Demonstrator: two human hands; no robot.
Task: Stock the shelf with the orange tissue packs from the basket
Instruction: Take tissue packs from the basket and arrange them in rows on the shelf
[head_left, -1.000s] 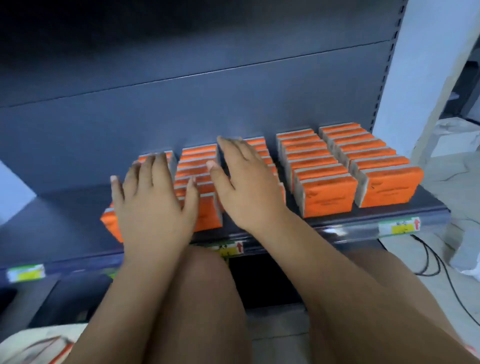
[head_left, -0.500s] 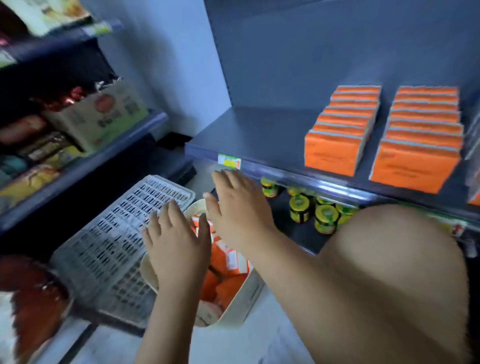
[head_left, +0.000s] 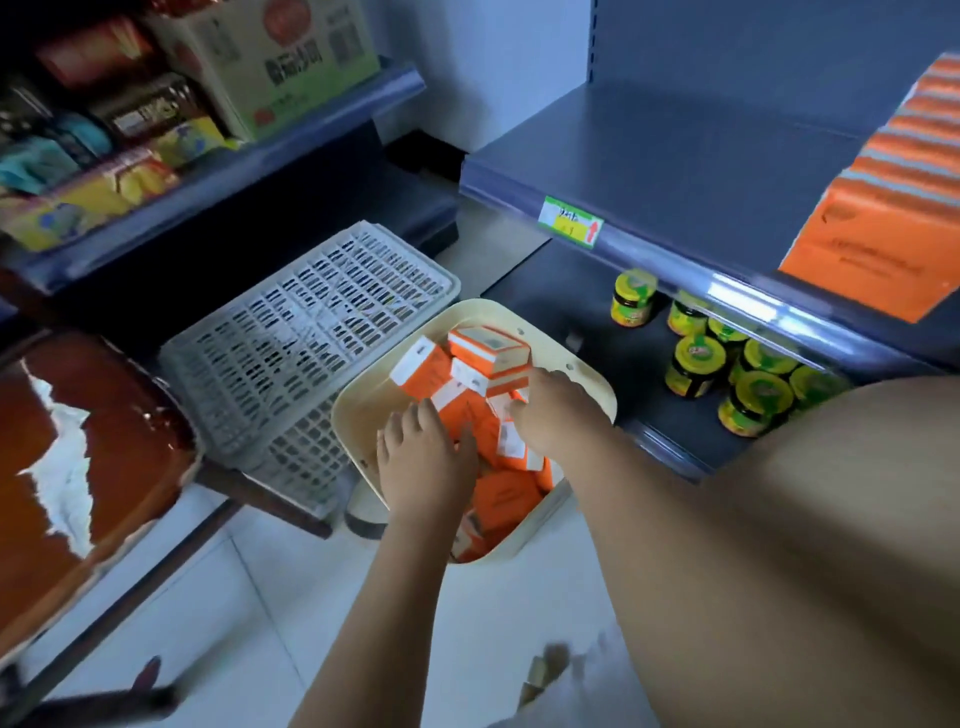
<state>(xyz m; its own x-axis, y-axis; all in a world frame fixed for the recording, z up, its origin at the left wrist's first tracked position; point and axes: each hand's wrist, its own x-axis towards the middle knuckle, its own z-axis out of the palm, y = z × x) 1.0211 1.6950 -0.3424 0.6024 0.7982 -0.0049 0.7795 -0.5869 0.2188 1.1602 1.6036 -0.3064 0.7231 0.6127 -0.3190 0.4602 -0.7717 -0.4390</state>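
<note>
white tile floor (head_left: 208, 597) | shelf (head_left: 701, 156) part-stocked | basket (head_left: 470, 307) holds orange packs (head_left: 488, 353) | left grip (head_left: 423, 460) released | right grip (head_left: 563, 413) cannot tell

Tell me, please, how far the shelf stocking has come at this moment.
Done: a row of orange tissue packs stands on the shelf, at the right edge of the view. In hand: the left hand and right hand both reach into the cream basket onto the loose packs; none looks lifted yet. Left: many packs lie in the basket, and the shelf has bare space beside the row.
</note>
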